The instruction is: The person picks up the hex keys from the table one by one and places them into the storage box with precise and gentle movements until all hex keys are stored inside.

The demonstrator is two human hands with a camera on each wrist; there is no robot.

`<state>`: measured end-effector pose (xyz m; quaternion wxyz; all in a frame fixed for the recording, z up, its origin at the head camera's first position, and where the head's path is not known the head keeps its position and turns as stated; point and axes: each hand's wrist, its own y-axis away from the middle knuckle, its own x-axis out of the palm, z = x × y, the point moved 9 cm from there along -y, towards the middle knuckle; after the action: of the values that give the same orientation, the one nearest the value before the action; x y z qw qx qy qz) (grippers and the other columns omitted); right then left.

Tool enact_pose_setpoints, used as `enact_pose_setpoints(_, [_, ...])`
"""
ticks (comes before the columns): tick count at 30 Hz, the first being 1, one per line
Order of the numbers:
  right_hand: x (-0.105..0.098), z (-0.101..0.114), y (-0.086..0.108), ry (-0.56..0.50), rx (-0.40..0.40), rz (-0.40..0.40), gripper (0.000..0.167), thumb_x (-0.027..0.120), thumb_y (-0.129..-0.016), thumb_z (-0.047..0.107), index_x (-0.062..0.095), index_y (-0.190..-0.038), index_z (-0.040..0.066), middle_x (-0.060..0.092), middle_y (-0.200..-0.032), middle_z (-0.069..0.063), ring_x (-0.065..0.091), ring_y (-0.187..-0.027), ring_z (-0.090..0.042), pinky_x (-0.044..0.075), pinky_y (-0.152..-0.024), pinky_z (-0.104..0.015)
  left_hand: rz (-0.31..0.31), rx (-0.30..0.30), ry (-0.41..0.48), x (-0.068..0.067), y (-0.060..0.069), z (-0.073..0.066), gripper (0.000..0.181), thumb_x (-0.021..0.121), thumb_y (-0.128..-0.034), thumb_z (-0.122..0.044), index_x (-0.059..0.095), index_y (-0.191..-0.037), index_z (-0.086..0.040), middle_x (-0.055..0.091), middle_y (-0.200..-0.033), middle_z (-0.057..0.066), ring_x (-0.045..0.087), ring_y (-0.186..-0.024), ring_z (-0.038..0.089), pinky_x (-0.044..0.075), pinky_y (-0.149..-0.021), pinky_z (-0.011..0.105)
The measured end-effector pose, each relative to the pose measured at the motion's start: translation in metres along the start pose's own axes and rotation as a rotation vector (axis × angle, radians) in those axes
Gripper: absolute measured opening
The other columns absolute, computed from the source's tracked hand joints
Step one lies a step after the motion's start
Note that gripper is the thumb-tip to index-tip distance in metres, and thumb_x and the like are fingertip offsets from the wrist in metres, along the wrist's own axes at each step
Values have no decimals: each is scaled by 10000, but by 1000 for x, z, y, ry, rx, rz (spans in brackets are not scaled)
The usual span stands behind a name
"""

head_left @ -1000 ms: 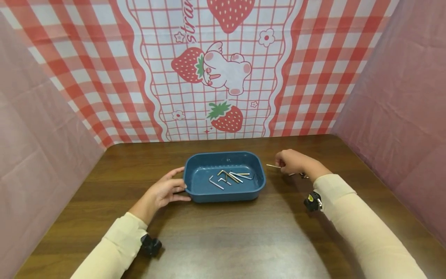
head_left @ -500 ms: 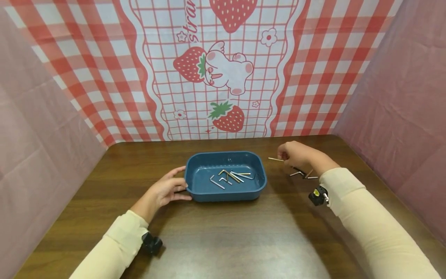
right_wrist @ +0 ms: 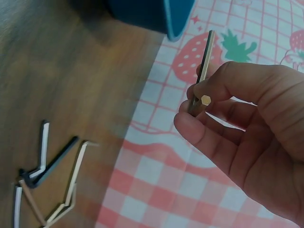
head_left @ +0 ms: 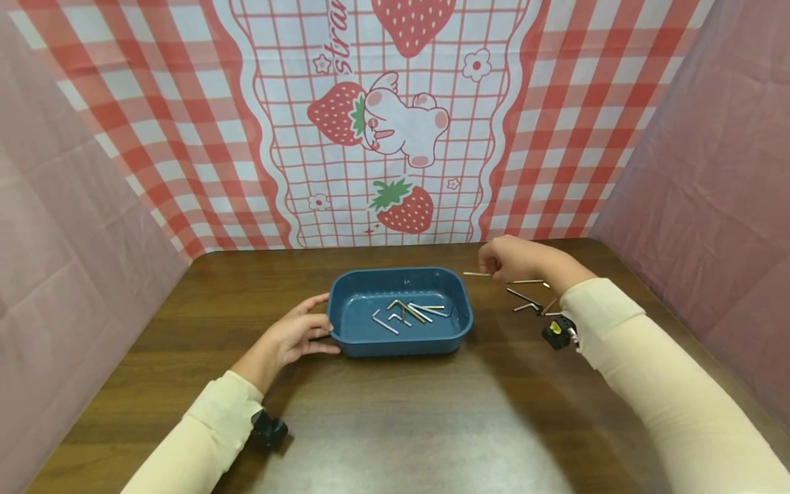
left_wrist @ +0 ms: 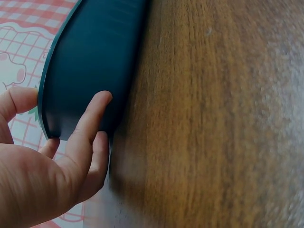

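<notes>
Likely light, stiff, slick: gold-toned hex key, right of frame centre, pinched by right hand near bend, soundest hold. Left hand, fingers extended, touches blue tray.

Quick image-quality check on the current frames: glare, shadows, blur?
Head: pale glare on the table at bottom centre, dark shadow beside the right sleeve; left wrist: whitish, speckled glare on the table at upper right, tray wall dark; right wrist: loose keys and the table under them look soft, held key crisper.
</notes>
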<state>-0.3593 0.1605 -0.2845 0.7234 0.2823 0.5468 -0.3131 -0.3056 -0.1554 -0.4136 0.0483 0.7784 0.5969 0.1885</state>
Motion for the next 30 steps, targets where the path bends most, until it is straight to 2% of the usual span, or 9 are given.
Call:
enact_pose_setpoints(9, [-5, 30, -17, 22, -5, 78, 183, 653, -806, -81, 642, -824, 101, 562, -730, -13, 507, -688, -174, 464, -600, -299, -17, -11, 7, -1, 0, 1, 783, 511, -795, 85, 274, -1512, -122, 507, -1182, 252, 612, -918, 269, 550, -822, 562])
enact_pose_setpoints(16, [-2, 55, -32, 77, -42, 144, 192, 643, -786, -106, 652, -818, 82, 600, -756, -40, 517, -699, -176, 478, -620, -297, -8, -8, 3, -1, -1, 1, 779, 509, -806, 83, 257, -1517, -113, 498, -1195, 254, 607, -932, 271, 543, -835, 568])
enact_pose_setpoints(22, [5, 74, -43, 91, -44, 195, 192, 651, -793, -91, 640, -812, 100, 586, -759, -20, 525, -710, -178, 484, -614, -285, -21, -15, 8, -1, -1, 2, 779, 502, -799, 90, 266, -1512, -119, 489, -1199, 256, 606, -924, 271, 548, -821, 567])
enact_pose_setpoints(30, [23, 95, -64, 110, -68, 241, 164, 651, -768, -99, 666, -841, 47, 591, -757, -14, 550, -676, -161, 494, -584, -256, -24, -14, 2, -1, 0, 2, 780, 500, -800, 89, 271, -1514, -125, 486, -1211, 268, 607, -922, 270, 555, -814, 555])
